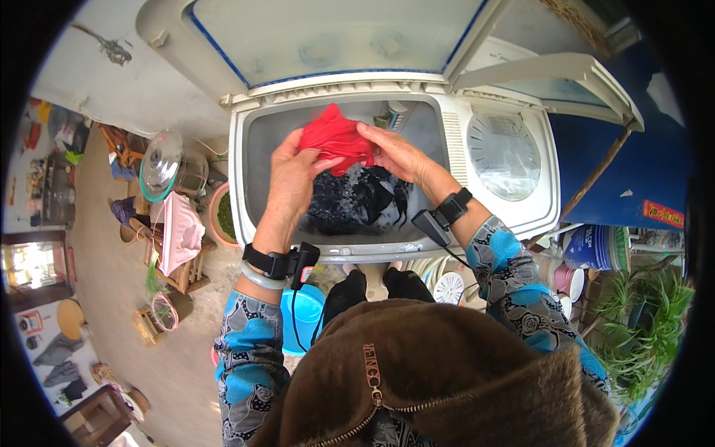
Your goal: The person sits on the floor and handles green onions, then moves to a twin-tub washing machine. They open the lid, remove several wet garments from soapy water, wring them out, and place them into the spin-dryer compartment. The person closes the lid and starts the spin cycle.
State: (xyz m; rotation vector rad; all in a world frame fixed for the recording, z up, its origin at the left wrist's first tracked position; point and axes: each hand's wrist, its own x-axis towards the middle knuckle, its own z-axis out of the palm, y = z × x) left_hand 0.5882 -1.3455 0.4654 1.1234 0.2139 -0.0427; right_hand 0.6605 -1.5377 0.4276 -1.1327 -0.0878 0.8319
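Both of my hands hold a bunched red cloth [337,137] above the wash tub [268,184] of a twin-tub washing machine. My left hand [293,176] grips its left side, fingers across the lower folds. On the right side, my right hand [394,151] has its thumb on top of the cloth and its fingers beneath. Dark wet clothes [357,198] lie in foamy water below. The larger lid [335,33] stands raised behind the tub. To the right, a round clear cover [503,153] sits in the spin compartment, whose lid [581,84] is also up.
A blue bucket [301,318] stands on the floor by my feet. Left of the machine are a round planter [226,215], a pink cloth [181,232] on a wooden chair and a glass lid [162,162]. Stacked blue buckets [589,246] and green plants [642,329] are at the right.
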